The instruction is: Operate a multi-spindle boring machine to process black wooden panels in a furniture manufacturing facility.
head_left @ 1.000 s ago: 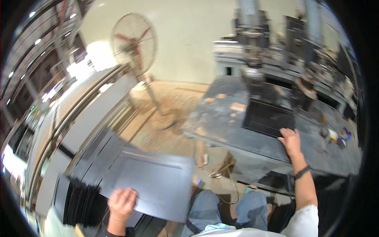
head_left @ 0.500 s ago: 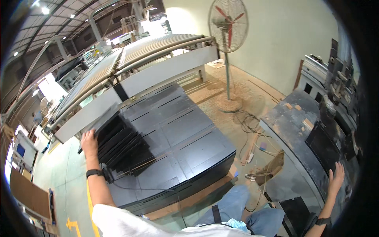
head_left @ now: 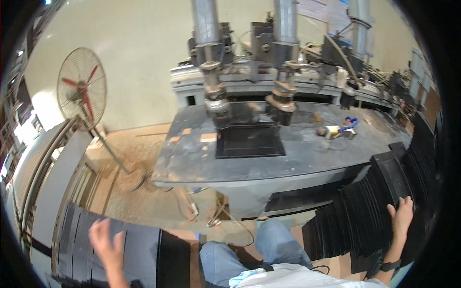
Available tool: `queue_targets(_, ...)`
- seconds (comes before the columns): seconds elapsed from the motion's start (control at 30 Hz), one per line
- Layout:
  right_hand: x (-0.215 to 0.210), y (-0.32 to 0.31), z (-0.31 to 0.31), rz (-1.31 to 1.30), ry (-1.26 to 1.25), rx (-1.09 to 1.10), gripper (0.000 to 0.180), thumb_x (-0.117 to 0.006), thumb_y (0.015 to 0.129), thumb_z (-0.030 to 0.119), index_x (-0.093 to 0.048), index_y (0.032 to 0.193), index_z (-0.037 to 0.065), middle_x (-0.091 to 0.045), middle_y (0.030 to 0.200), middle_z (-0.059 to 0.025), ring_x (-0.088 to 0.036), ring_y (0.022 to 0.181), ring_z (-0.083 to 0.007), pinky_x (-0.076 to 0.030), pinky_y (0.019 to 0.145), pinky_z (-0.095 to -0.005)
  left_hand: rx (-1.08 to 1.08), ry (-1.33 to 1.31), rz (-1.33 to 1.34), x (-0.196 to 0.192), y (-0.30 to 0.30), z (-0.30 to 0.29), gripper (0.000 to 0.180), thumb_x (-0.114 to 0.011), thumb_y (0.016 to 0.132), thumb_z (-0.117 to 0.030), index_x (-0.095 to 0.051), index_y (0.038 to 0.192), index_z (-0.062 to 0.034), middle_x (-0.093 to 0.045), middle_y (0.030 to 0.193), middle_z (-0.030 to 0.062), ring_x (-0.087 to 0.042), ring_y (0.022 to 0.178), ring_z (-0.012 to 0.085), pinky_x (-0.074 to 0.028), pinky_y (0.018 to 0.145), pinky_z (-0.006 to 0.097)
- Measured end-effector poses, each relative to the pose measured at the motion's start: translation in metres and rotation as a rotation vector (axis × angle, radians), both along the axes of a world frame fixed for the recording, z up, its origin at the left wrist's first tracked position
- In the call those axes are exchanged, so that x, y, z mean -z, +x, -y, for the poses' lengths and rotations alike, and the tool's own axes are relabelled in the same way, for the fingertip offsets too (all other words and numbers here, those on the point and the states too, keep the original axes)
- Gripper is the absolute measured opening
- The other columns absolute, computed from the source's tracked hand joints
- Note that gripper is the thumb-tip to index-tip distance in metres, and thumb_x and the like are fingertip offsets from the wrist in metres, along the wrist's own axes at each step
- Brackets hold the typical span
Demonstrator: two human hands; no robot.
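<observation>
My left hand (head_left: 106, 245) is over the low stack of dark grey panels (head_left: 139, 254) on the left, thumb apart from the fingers and nothing in it. On the right, my right hand (head_left: 402, 218), also open, is at a long row of black panels (head_left: 355, 216) leaning on one another; whether it touches them I cannot tell. One flat black panel (head_left: 249, 141) lies on the grey machine table (head_left: 192, 163) in front of me, its far edge below two upright tool heads, the left tool head (head_left: 217, 103) and the right tool head (head_left: 282, 98).
A blue jointed hose (head_left: 348, 126) and wood scraps (head_left: 208, 138) lie on the table. Beyond the left stack stand a fan (head_left: 82, 89) and a roller conveyor (head_left: 43, 149). Sawdust (head_left: 129, 158) covers the floor there, with cables (head_left: 141, 181) nearby.
The view has swung right, bringing the machine table to the middle. My left hand has left the loose panels' edge on the left stack. My right hand is now at the right-hand panels.
</observation>
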State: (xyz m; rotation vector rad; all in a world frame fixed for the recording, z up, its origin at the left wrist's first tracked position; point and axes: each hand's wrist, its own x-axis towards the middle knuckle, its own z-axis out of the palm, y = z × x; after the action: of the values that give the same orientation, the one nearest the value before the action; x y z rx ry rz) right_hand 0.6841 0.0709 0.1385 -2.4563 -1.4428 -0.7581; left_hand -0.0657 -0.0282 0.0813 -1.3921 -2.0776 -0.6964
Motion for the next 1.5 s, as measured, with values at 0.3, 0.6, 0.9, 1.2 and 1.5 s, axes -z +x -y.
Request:
queue_targets(0.3,-0.013,-0.120,-0.018,0.080,0.176,-0.554,0.046,-0.062,0.055,-0.008,-0.062,0.100,0.001,-0.053,0.093,-0.0136,-0.053,0.089,-0.0327,-0.044,0.077,-0.0402,0.653,-0.474,0.045,0.080,0.214,-0.380,0.085,-0.051,0.080,-0.069,-0.042,0.140,-0.0087,-0.035,0.147,0.0147,-0.027,0.138,0.0328,-0.018,0.112,0.054)
queue_targets(0.6,0.034,-0.199,-0.199,0.033,0.184,-1.180,0.041,-0.060,0.062,-0.001,-0.065,0.101,0.012,-0.058,0.089,-0.0044,-0.055,0.084,-0.0255,-0.044,0.070,-0.0369,0.721,-0.239,-0.048,0.099,0.238,-0.303,0.065,-0.061,0.080,-0.048,-0.051,0.127,-0.0044,-0.050,0.122,0.0140,-0.043,0.122,0.0321,-0.028,0.109,0.050)
queue_targets(0.9,0.126,-0.262,-0.326,-0.072,0.005,-1.399,0.045,-0.074,0.070,0.027,-0.063,0.111,0.010,-0.059,0.103,-0.0067,-0.053,0.100,-0.0272,-0.043,0.084,-0.0398,0.674,0.019,-0.327,0.052,0.114,-0.076,0.025,-0.068,0.066,-0.009,-0.064,0.090,-0.0127,-0.061,0.082,0.0032,-0.062,0.076,0.0225,-0.053,0.064,0.032)
queue_targets(1.2,0.144,-0.294,-0.358,-0.147,-0.050,-1.392,0.047,-0.070,0.069,0.010,-0.062,0.115,0.004,-0.061,0.112,-0.0130,-0.055,0.105,-0.0322,-0.043,0.092,-0.0422,-0.491,-0.113,-0.537,-0.038,0.023,0.201,0.030,-0.053,0.073,-0.006,-0.066,0.099,-0.0021,-0.066,0.102,0.0120,-0.062,0.096,0.0320,-0.051,0.082,0.041)
queue_targets(1.5,0.127,-0.305,-0.333,-0.251,-0.099,-1.415,0.052,-0.056,0.087,0.007,-0.045,0.137,0.009,-0.043,0.138,-0.0147,-0.039,0.130,-0.0338,-0.030,0.108,-0.0413,-1.173,-0.178,-0.358,-0.064,-0.041,0.403,0.027,-0.061,0.080,-0.011,-0.061,0.107,-0.0096,-0.064,0.100,0.0069,-0.059,0.095,0.0287,-0.048,0.081,0.039)
